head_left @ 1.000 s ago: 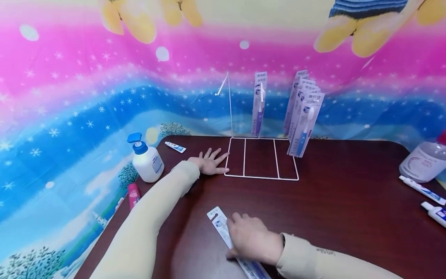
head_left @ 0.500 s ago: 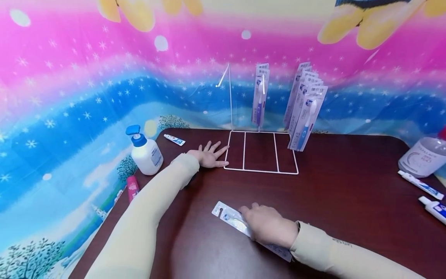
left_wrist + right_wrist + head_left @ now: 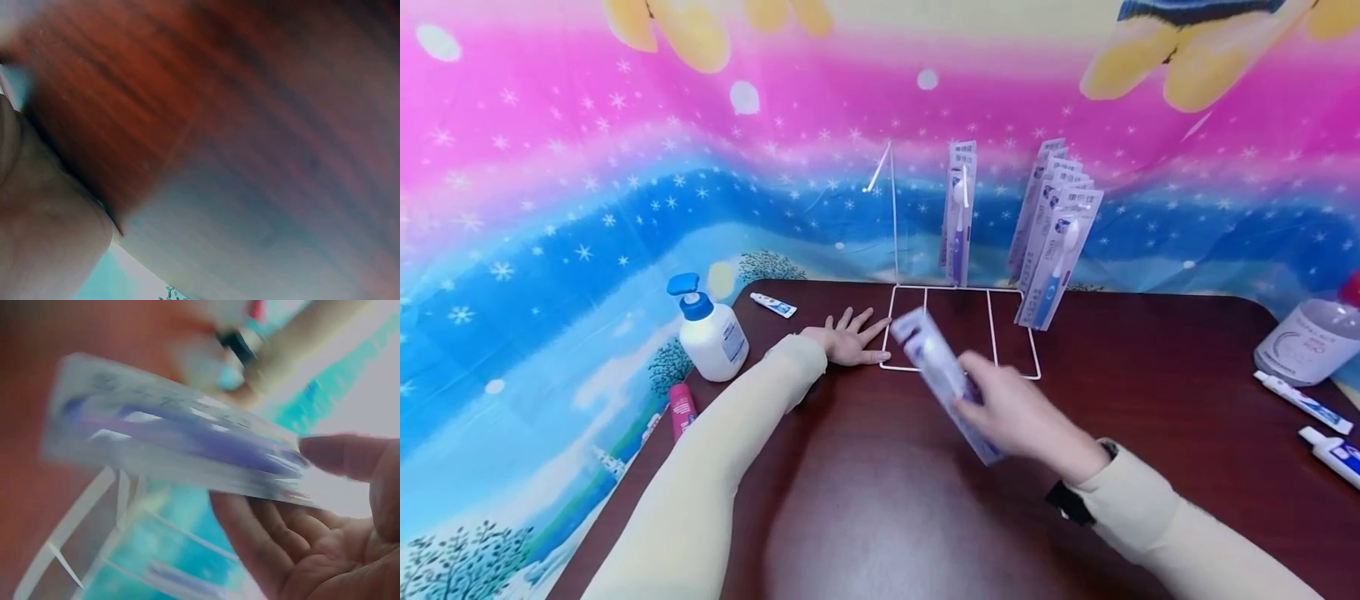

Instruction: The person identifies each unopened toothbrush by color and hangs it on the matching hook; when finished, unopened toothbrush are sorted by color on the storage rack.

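Observation:
My right hand [image 3: 1011, 408] holds a packaged toothbrush [image 3: 940, 362] above the table, thumb on one side and fingers on the other. The flat, clear-fronted pack slants up to the left and overlaps the front of a white wire rack [image 3: 992, 325] in the head view. Through the plastic, a purple handle shows blurred in the right wrist view. Spread flat on the table, my left hand [image 3: 850, 340] has its fingertips at the rack's left side. Toothbrush packs [image 3: 957, 242] hang on the rack's middle hook, and several more packs [image 3: 1052, 267] on the right one.
A white pump bottle [image 3: 713, 340], a small toothpaste tube [image 3: 773, 305] and a pink tube [image 3: 682, 408] are at the left. By the right edge stand a clear bottle [image 3: 1311, 343] and two toothpaste tubes [image 3: 1303, 402]. The rack's left hook [image 3: 877, 169] is bare. A patterned cloth hangs behind.
My right hand has lifted the toothbrush pack off the table and carried it forward toward the rack. My left hand stays by the rack's left side.

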`<action>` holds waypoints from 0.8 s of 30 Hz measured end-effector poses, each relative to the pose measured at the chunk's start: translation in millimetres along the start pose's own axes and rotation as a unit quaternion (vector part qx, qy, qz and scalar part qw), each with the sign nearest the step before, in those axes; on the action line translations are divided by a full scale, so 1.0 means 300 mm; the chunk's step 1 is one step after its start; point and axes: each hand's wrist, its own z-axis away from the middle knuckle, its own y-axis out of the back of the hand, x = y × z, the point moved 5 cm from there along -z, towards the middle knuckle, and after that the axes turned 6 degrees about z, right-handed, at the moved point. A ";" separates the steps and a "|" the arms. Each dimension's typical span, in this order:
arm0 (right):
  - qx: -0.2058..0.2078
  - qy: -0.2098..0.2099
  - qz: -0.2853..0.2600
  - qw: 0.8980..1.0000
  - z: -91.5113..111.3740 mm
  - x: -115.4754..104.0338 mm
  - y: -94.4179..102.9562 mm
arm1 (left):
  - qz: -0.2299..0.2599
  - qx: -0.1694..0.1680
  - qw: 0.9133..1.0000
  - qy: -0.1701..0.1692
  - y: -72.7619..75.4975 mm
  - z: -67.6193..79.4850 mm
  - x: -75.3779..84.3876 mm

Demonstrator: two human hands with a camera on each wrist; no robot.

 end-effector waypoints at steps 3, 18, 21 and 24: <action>0.044 -0.021 -0.039 0.998 -0.047 -0.001 0.107 | 0.007 -0.001 1.000 0.006 -0.007 -0.021 -0.012; 0.071 -0.083 -0.060 0.992 -0.212 0.041 0.219 | 0.025 0.001 1.000 0.006 -0.036 -0.014 -0.035; 0.073 -0.088 -0.056 0.992 -0.223 0.063 0.214 | 0.027 0.001 1.000 0.001 -0.026 -0.010 -0.025; 0.070 -0.092 -0.060 0.991 -0.244 0.083 0.214 | 0.023 0.003 1.000 0.005 -0.018 -0.013 -0.019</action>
